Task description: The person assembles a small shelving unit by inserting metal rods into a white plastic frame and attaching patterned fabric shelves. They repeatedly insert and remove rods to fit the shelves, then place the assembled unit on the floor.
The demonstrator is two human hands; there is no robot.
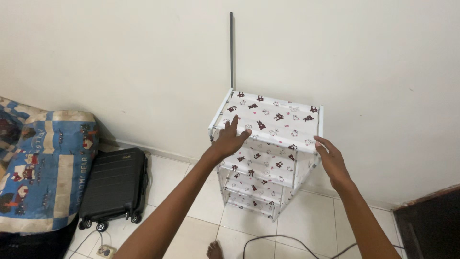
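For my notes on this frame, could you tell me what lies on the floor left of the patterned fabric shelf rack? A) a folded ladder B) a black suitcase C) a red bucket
B: a black suitcase lies flat on the tiles, left of the fabric shelf rack.

matt cloth shelf point(275, 117), seemingly metal pole point(231, 50)

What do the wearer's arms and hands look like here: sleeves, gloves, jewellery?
Both arms are bare to the frame's bottom edge: no sleeves in view. The left hand and right hand have no gloves, and no watch, bands or rings are visible. Fingers are uncovered; nothing is strapped or taped on.
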